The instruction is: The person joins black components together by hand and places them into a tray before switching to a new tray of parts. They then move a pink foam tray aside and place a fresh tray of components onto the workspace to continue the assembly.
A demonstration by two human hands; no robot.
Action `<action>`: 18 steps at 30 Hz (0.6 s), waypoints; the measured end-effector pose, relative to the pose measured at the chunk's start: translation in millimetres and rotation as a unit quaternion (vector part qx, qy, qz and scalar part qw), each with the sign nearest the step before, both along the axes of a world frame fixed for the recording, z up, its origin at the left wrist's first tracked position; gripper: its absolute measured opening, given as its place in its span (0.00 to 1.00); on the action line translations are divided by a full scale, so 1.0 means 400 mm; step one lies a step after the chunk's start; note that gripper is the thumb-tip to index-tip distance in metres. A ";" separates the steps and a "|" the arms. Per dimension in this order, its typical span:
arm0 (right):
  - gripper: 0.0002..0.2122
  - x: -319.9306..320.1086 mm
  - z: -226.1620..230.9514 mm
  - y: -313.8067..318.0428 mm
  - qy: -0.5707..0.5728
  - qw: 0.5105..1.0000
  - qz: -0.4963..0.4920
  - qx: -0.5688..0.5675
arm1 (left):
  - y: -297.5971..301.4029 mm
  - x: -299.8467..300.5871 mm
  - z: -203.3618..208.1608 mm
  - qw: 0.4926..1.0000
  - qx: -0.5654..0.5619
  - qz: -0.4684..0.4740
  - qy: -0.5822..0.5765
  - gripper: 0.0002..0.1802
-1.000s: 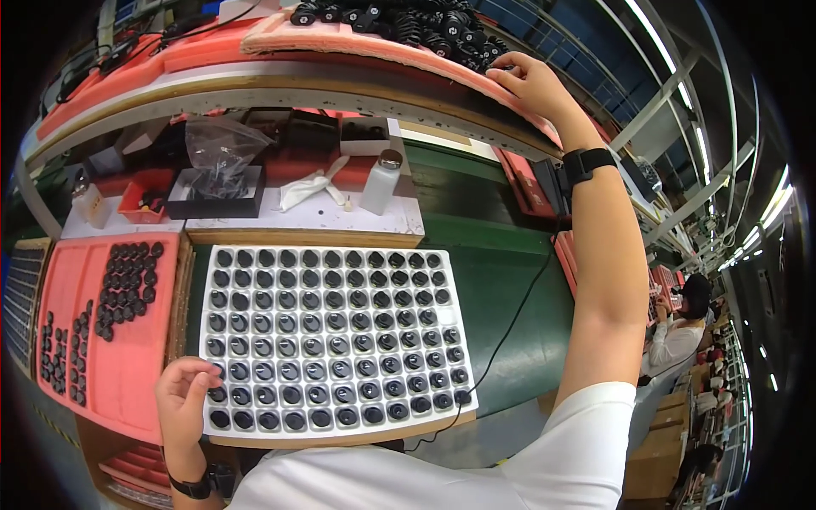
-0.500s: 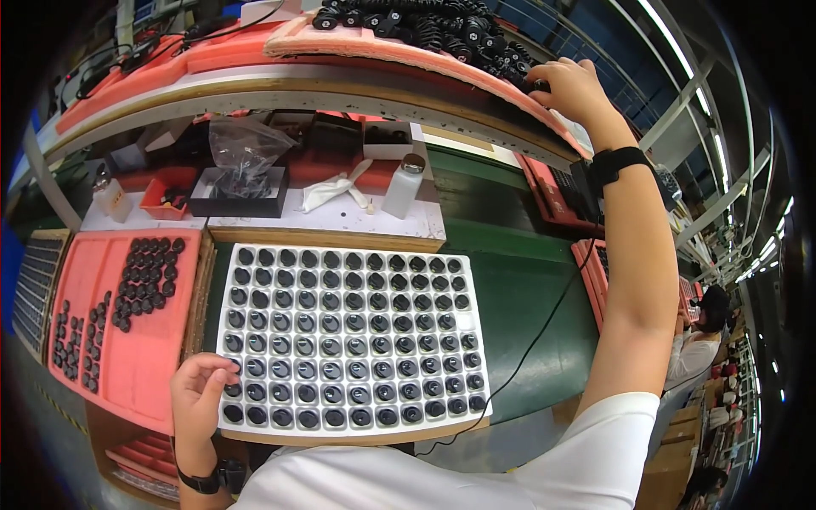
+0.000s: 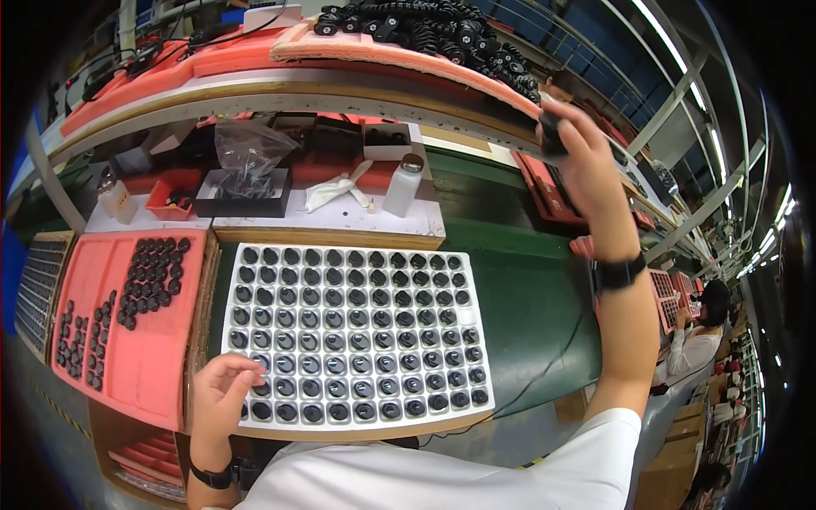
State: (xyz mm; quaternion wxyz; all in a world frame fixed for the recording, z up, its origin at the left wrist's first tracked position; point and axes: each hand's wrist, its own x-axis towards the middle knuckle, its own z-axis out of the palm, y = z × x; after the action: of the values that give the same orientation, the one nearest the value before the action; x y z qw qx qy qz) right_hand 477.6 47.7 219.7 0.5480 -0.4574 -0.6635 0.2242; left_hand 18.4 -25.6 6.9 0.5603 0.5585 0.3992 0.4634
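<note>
My right hand (image 3: 582, 161) is raised at the right, in front of the upper shelf's end, blurred by motion. Its fingers are closed on a dark black part (image 3: 551, 136) whose shape is smeared. My left hand (image 3: 223, 395) is at the near left edge of a white tray (image 3: 478, 331), thumb and fingers pinched together; whatever lies between them is hidden. Rows of small black round parts (image 3: 358, 340) fill nearly all the tray's pockets. One pocket near the right edge shows white.
Black coiled parts (image 3: 459, 38) are heaped in a pink foam tray (image 3: 374, 49) on the shelf. Left is another pink tray (image 3: 161, 357) with black caps (image 3: 153, 280). A bottle (image 3: 403, 185), a plastic bag (image 3: 246, 153) and a black box (image 3: 276, 200) stand behind. A co-worker (image 3: 693, 348) is far right.
My right hand has come down and away from the heap on the shelf, now with a dark part in it. My left hand has shifted slightly right along the tray's edge.
</note>
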 end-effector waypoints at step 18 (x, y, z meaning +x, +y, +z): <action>0.33 -0.581 -0.748 -0.475 0.359 0.866 0.259 -0.231 | -0.151 0.058 -0.171 0.955 0.187 -0.221 0.070 0.18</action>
State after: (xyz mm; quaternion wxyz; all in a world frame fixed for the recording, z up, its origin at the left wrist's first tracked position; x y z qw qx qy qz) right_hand 245.1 -142.5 -79.6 0.5492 -0.2702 -0.4447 0.6540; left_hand 41.8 -86.1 -61.5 0.5052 0.7583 0.2105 0.3542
